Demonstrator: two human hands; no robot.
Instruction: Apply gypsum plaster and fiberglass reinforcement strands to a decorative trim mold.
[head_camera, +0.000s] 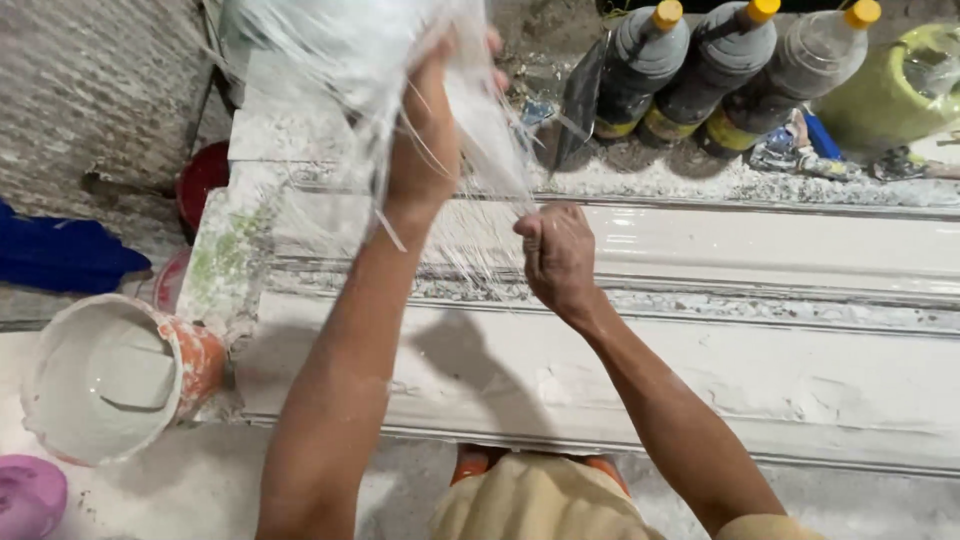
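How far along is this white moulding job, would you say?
The long white moulding already looks cast and smooth along its length. In hand: the left hand holds up a bundle of white fibres while the right hand pulls strands from it. No fibres lie on the moulding yet, so laying them seems left. A plaster-coated bucket sits beside it.

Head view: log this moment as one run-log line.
left hand: raised, holding fibre bundle | right hand: fist pulling strands | below: white plaster moulding | left: orange bucket of white mix
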